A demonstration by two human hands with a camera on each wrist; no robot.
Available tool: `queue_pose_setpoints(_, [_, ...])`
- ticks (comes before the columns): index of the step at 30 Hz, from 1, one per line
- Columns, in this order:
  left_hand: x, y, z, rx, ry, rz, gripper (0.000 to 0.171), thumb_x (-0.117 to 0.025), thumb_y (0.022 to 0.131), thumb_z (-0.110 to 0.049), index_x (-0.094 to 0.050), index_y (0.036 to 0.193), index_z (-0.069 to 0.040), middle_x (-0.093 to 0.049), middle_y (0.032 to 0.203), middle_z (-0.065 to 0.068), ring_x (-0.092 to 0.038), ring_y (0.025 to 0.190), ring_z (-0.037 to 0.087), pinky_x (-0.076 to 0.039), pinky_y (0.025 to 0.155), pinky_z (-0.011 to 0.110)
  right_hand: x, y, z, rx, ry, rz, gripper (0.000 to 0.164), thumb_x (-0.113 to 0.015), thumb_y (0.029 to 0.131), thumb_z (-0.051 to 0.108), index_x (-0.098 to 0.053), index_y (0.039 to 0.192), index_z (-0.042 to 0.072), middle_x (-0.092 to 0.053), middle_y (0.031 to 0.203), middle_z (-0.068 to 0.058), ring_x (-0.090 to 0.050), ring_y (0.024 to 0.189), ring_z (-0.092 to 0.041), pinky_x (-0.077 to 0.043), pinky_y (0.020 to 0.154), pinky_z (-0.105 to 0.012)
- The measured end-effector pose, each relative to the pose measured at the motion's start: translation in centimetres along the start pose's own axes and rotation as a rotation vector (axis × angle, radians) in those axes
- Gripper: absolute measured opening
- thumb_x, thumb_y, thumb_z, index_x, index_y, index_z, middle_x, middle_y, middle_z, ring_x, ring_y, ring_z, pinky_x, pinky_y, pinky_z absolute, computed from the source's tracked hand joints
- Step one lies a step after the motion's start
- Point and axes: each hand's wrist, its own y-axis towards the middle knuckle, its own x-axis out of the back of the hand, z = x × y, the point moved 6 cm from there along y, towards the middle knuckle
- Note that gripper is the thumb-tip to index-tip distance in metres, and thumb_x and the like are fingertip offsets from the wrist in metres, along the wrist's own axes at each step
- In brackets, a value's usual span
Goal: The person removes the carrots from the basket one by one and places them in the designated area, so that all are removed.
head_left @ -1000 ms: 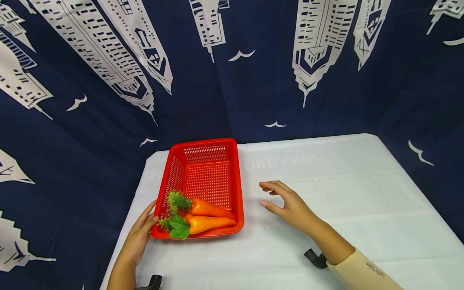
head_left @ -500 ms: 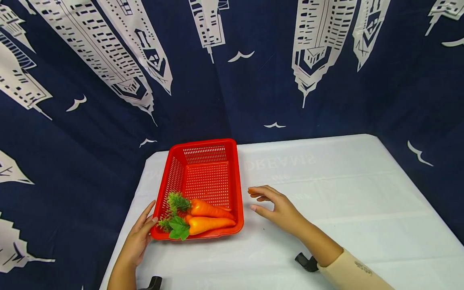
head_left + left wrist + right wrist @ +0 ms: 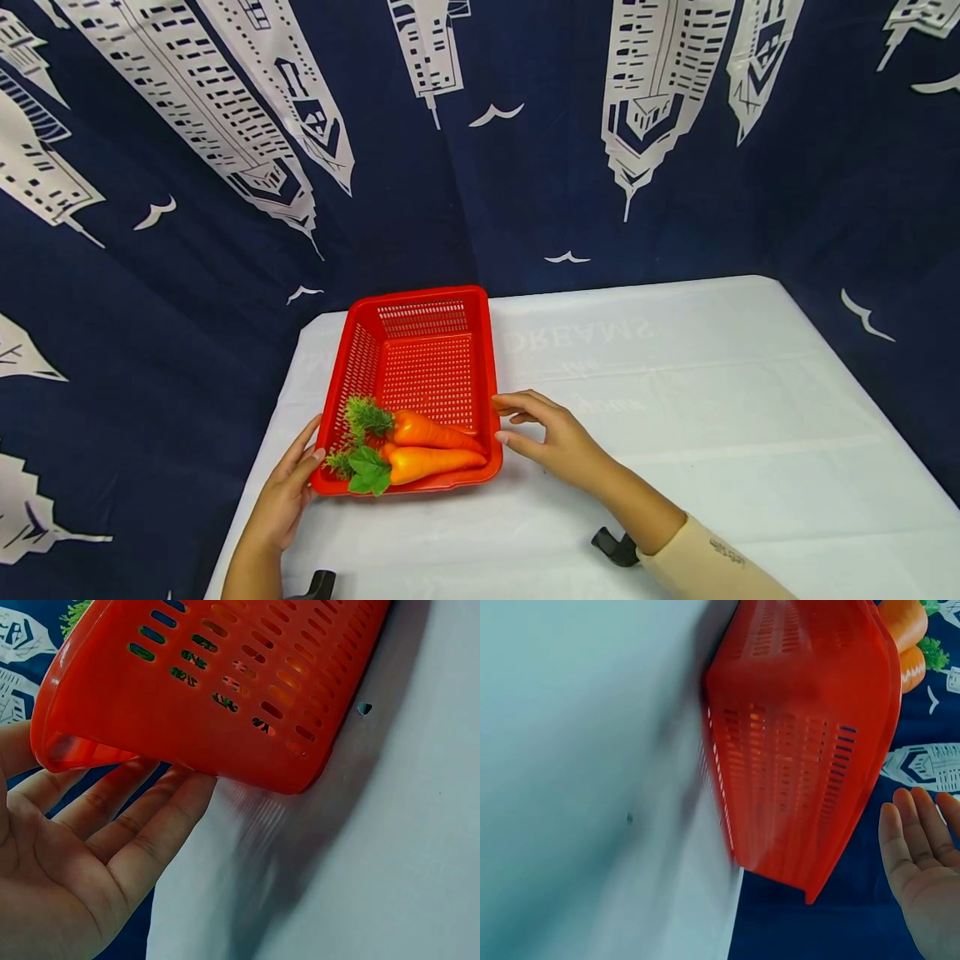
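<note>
A red plastic basket (image 3: 487, 358) with perforated walls stands at the left side of the table. Inside, at its near end, lie orange carrots (image 3: 437, 464) with green leafy tops (image 3: 369, 469); at least two show. My left hand (image 3: 276, 504) holds the basket's left near corner, thumb at the rim and fingers beneath it, as the left wrist view shows from below. Beside the right rim is my right hand (image 3: 562, 442), fingers loosely bent and thumb apart. In the right wrist view this hand (image 3: 926, 870) holds nothing, and a gap separates it from the basket wall.
A white cloth with faint lettering covers the table (image 3: 675, 417). Behind and to the left hangs a dark blue fabric (image 3: 525, 192) printed with white buildings and birds. Black wrist-worn pieces (image 3: 617, 547) show below both hands.
My right hand has moved left and slightly down, from over the table to the basket's right rim. The left hand, basket and carrots stay in place.
</note>
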Motion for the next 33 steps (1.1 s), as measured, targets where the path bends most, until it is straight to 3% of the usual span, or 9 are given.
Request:
queue_pose_setpoints(6, [0.0, 0.0, 0.1, -0.014, -0.009, 0.005, 0.059, -0.046, 0.109, -0.029, -0.022, 0.162, -0.028, -0.054, 0.133, -0.018, -0.063, 0.112, 0.001, -0.056, 0.086, 0.027, -1.1, 0.6, 0.1, -0.011, 0.008, 0.005, 0.047, -0.072, 0.095, 0.024, -0.059, 0.139, 0.019, -0.064, 0.131, -0.002, -0.065, 0.117, -0.027, -0.054, 0.100, -0.039])
queue_pose_setpoints(14, [0.3, 0.0, 0.4, -0.060, -0.038, 0.007, 0.058, -0.047, 0.108, -0.022, -0.026, 0.162, -0.022, -0.058, 0.134, -0.021, -0.063, 0.115, 0.001, -0.057, 0.085, 0.028, -2.1, 1.1, -0.2, -0.064, 0.037, 0.021, 0.047, -0.073, 0.094, 0.027, -0.059, 0.138, 0.020, -0.065, 0.128, 0.003, -0.066, 0.113, -0.016, -0.052, 0.104, -0.039])
queue_pose_setpoints(18, [0.3, -0.1, 0.6, -0.116, -0.082, 0.062, 0.058, -0.043, 0.109, -0.017, -0.022, 0.163, -0.017, -0.057, 0.137, -0.020, -0.062, 0.119, 0.000, -0.057, 0.087, 0.028, -2.5, 1.4, 0.0, -0.082, 0.041, 0.033, 0.048, -0.073, 0.094, 0.029, -0.059, 0.139, 0.021, -0.064, 0.130, 0.003, -0.065, 0.113, -0.013, -0.052, 0.104, -0.040])
queue_pose_setpoints(23, [0.1, -0.7, 0.8, -0.192, -0.163, 0.170, 0.060, -0.037, 0.108, -0.007, -0.014, 0.163, -0.012, -0.052, 0.146, -0.015, -0.059, 0.126, 0.002, -0.056, 0.093, 0.028, -3.2, 1.9, 0.3, -0.099, 0.019, 0.061, 0.049, -0.072, 0.094, 0.034, -0.059, 0.139, 0.021, -0.063, 0.130, 0.003, -0.066, 0.112, -0.020, -0.053, 0.101, -0.040])
queue_pose_setpoints(33, [-0.1, -1.6, 1.0, -0.193, -0.233, 0.216, 0.069, -0.038, 0.103, 0.004, -0.011, 0.164, -0.016, -0.050, 0.149, -0.009, -0.059, 0.127, 0.007, -0.053, 0.098, 0.025, -4.2, 2.5, 0.5, -0.100, 0.013, 0.094, 0.050, -0.071, 0.095, 0.036, -0.058, 0.140, 0.019, -0.063, 0.132, -0.002, -0.066, 0.115, -0.023, -0.053, 0.102, -0.045])
